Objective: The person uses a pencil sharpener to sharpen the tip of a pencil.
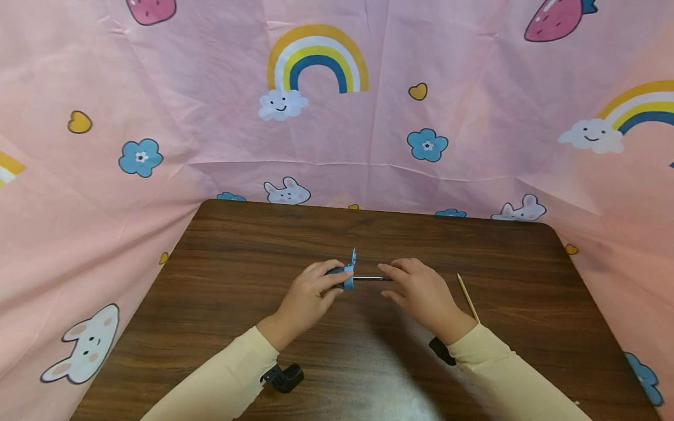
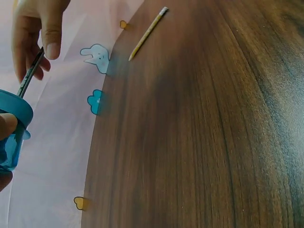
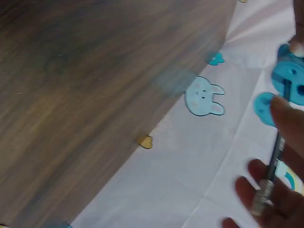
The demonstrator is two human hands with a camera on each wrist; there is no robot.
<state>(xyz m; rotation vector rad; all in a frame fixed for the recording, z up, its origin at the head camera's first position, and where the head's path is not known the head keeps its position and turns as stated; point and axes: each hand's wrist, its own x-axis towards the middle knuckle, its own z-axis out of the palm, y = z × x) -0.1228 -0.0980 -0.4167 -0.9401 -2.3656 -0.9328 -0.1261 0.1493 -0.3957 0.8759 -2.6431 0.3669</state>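
Observation:
My left hand (image 1: 306,290) grips a blue pencil sharpener (image 1: 348,278) with a see-through body; its round lid (image 1: 354,257) stands flipped up. A dark pencil (image 1: 371,278) sticks out of the sharpener's top towards the right; in the right wrist view a second hole shows beside it. My right hand (image 1: 421,292) is around the pencil's outer end, thumb on one side and fingers on the other, with a gap between them. In the right wrist view its fingers are loosely spread near the pencil's pale end (image 3: 262,199). The pencil's tip is hidden inside the sharpener.
A yellowish pencil (image 1: 466,295) lies on the brown wooden table (image 1: 253,234), partly behind the right wrist. A pink patterned cloth (image 1: 210,88) hangs behind the table and along its sides. A black wrist device (image 1: 284,378) sits under the left sleeve.

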